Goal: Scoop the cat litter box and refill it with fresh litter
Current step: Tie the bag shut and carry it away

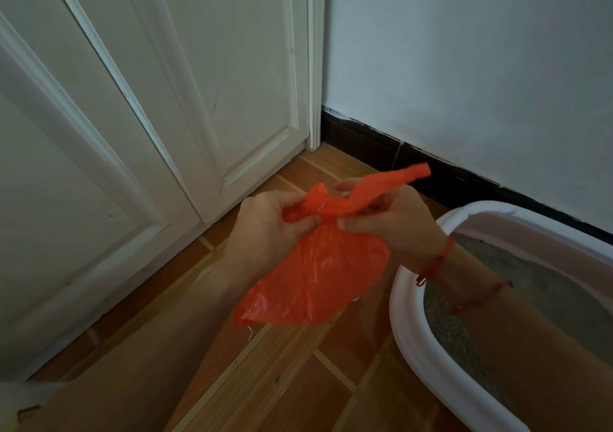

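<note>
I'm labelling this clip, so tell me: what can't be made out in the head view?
Head view:
- Contents of the orange bag: hidden by its own plastic.
- The bag's neck: fingers of the left hand and right hand cover it; knotted or not, cannot tell.
- The litter box: cut off by the right and bottom edges, crossed by the right forearm.

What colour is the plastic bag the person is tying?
Orange-red, seen in the head view: the bag is held by the left hand and right hand.

An orange plastic bag (315, 275) is held aloft, its twisted neck pinched by the left hand (265, 229) and right hand (398, 225). Grey litter (530, 265) is contained in a white-rimmed litter box (403, 328).
</note>
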